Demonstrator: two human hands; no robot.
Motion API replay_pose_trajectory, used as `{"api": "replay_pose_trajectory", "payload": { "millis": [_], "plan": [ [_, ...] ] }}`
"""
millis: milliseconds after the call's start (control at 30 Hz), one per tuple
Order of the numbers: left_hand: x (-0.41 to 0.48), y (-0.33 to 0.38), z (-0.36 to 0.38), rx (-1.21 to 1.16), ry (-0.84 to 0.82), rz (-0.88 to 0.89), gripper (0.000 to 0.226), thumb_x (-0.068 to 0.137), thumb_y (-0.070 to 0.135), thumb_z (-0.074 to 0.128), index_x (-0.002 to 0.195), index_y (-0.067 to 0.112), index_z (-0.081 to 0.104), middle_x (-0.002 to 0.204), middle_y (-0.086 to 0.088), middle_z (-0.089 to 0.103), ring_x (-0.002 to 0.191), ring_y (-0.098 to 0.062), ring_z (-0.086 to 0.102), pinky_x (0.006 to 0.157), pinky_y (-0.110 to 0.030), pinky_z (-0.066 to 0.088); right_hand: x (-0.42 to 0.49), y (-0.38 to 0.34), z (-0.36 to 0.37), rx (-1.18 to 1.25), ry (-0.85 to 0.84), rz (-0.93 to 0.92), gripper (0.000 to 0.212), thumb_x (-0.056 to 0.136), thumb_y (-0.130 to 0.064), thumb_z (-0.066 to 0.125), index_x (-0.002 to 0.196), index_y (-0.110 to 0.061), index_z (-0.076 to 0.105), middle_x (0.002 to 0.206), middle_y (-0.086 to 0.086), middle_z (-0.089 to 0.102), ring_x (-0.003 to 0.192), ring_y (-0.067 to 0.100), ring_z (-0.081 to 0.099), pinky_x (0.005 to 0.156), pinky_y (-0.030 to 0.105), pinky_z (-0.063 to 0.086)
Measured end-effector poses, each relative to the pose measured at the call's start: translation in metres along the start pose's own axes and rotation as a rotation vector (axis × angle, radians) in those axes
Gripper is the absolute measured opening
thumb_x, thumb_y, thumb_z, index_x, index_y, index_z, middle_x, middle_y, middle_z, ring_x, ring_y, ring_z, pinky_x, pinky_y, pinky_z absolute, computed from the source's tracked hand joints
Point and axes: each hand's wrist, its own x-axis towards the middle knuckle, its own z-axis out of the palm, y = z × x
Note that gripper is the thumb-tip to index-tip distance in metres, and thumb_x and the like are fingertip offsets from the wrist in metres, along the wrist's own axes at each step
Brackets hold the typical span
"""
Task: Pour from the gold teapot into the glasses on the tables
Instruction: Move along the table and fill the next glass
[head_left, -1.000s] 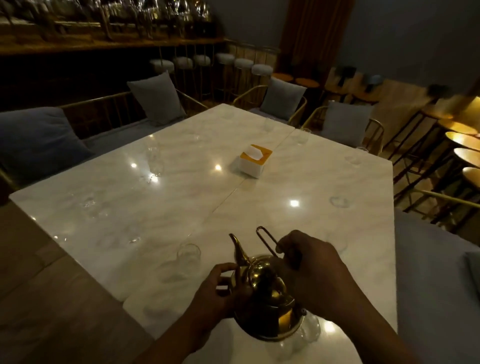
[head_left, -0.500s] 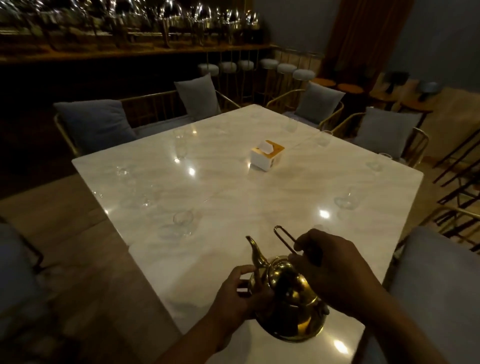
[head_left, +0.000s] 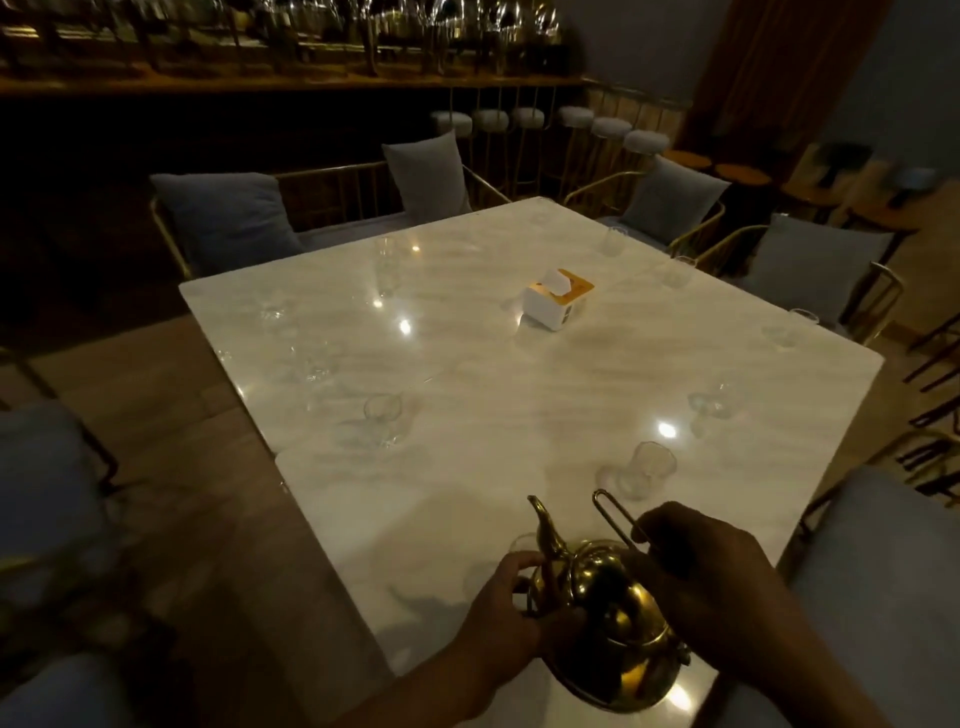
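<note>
The gold teapot (head_left: 613, 618) hangs over the near corner of the white marble table (head_left: 493, 395), spout pointing away from me. My right hand (head_left: 696, 571) grips its wire handle from the right. My left hand (head_left: 511, 603) holds the pot's body just below the spout. A clear glass (head_left: 647, 470) stands just beyond the handle. Another glass (head_left: 382, 415) sits to the left, one more (head_left: 714, 402) to the right. A glass rim (head_left: 522, 543) peeks out behind the spout, mostly hidden. Several other glasses line the far edges.
A white and orange tissue box (head_left: 558, 306) sits mid-table. Gold-framed chairs with grey cushions (head_left: 223, 218) ring the table, one seat (head_left: 878, 597) close on my right. Bar stools (head_left: 597, 130) and a dark counter stand behind. Wooden floor lies to the left.
My view has swung left and back, so the table now sits further right and the glass by the handle has come into sight. Both hands keep their hold on the teapot.
</note>
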Motion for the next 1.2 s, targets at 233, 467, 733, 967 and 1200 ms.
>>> {"api": "replay_pose_trajectory", "payload": {
  "millis": [233, 467, 733, 967, 1200],
  "plan": [
    [0.009, -0.010, 0.017, -0.008, 0.028, -0.040, 0.065, 0.065, 0.031, 0.091, 0.119, 0.035, 0.053, 0.124, -0.006, 0.055, 0.109, -0.026, 0.062, 0.082, -0.039, 0.062, 0.013, 0.031, -0.001, -0.013, -0.064, -0.079, 0.024, 0.090, -0.030, 0.073, 0.092, -0.045, 0.054, 0.077, -0.014, 0.067, 0.068, 0.000, 0.066, 0.054, 0.011, 0.048],
    [0.027, -0.014, 0.051, -0.044, 0.126, -0.052, 0.066, 0.067, 0.029, 0.090, 0.120, 0.033, 0.051, 0.122, -0.006, 0.056, 0.108, -0.026, 0.063, 0.084, -0.044, 0.061, 0.040, 0.071, -0.010, -0.015, -0.112, -0.232, 0.016, 0.087, -0.032, 0.074, 0.085, -0.040, 0.059, 0.065, -0.008, 0.066, 0.076, -0.005, 0.064, 0.056, 0.014, 0.050],
    [0.031, -0.024, 0.085, -0.177, 0.224, -0.031, 0.061, 0.072, 0.027, 0.086, 0.122, 0.031, 0.052, 0.122, -0.006, 0.058, 0.107, -0.025, 0.066, 0.080, -0.037, 0.062, 0.062, 0.089, -0.023, -0.050, -0.164, -0.355, 0.019, 0.091, -0.032, 0.070, 0.109, -0.038, 0.067, 0.072, -0.026, 0.059, 0.066, -0.007, 0.060, 0.053, 0.005, 0.040],
    [0.032, -0.030, 0.103, -0.276, 0.203, -0.049, 0.062, 0.072, 0.031, 0.086, 0.123, 0.030, 0.050, 0.121, -0.008, 0.056, 0.106, -0.025, 0.065, 0.079, -0.035, 0.061, 0.066, 0.087, -0.031, -0.065, -0.191, -0.425, 0.037, 0.090, -0.029, 0.072, 0.126, -0.032, 0.067, 0.068, -0.028, 0.053, 0.060, -0.016, 0.055, 0.061, -0.003, 0.039],
    [0.032, -0.025, 0.108, -0.267, 0.166, -0.134, 0.066, 0.066, 0.040, 0.087, 0.120, 0.033, 0.050, 0.122, -0.005, 0.056, 0.106, -0.025, 0.066, 0.081, -0.038, 0.062, 0.072, 0.084, -0.036, -0.070, -0.231, -0.413, 0.031, 0.092, -0.031, 0.070, 0.123, -0.031, 0.070, 0.061, -0.024, 0.056, 0.069, -0.020, 0.059, 0.065, 0.000, 0.043]
  ]
}}
